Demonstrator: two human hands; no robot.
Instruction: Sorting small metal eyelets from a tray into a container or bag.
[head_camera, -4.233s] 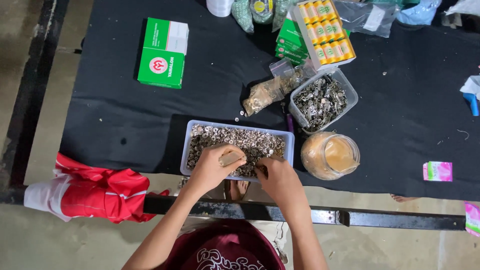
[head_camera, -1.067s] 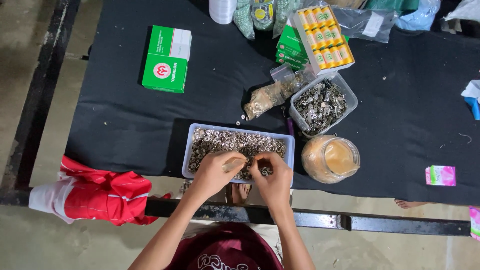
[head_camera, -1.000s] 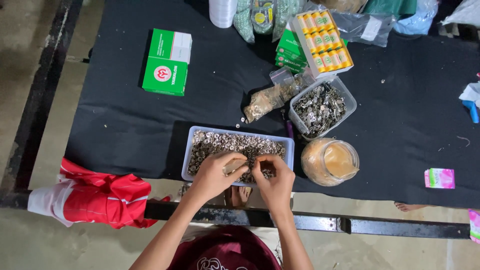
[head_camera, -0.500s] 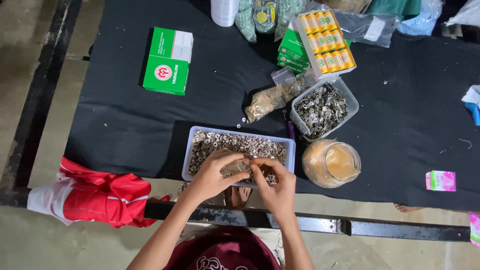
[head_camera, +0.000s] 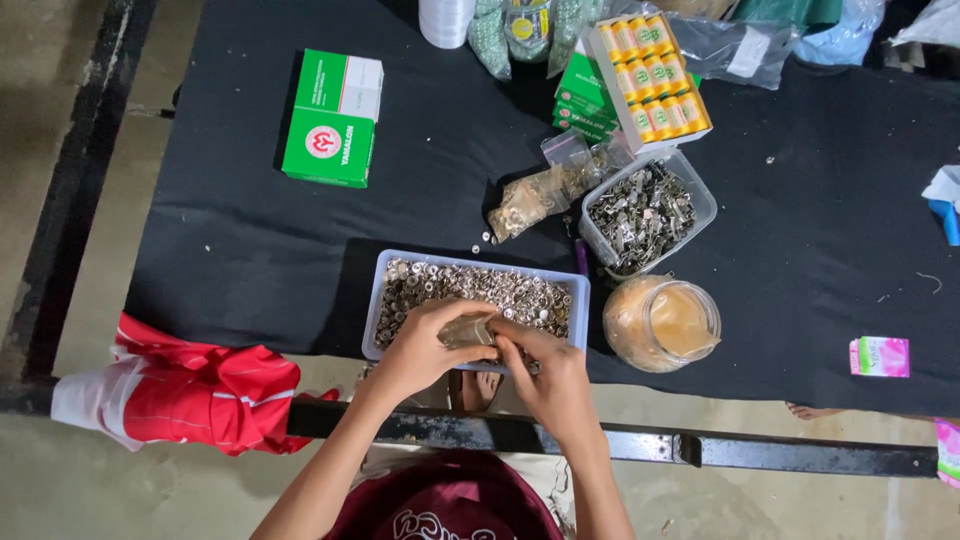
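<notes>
A shallow rectangular clear plastic tray (head_camera: 378, 300), filled with small silvery metal rings and fasteners, is set at the near edge of a table covered in black cloth (head_camera: 230, 250). To its right and farther back, a smaller square clear plastic tub (head_camera: 703, 196) is seen holding darker metal clips, and just near of that a round clear jar (head_camera: 660, 322) with pale orange-tan contents is placed. A clear plastic bag of brass-coloured pieces (head_camera: 545, 190) is laid between tray and tub. A green and white cardboard box (head_camera: 333, 118) is found at the far left, and an open box of yellow cylinders (head_camera: 650, 78) at the far centre. Over the tray's near rim, a small greyish metal piece (head_camera: 466, 331) is pinched between the curled fingers of the left hand (head_camera: 425, 345) and the right hand (head_camera: 550, 375), both closed narrowly around it. A red and white cloth (head_camera: 180, 385) is draped at the near left.
</notes>
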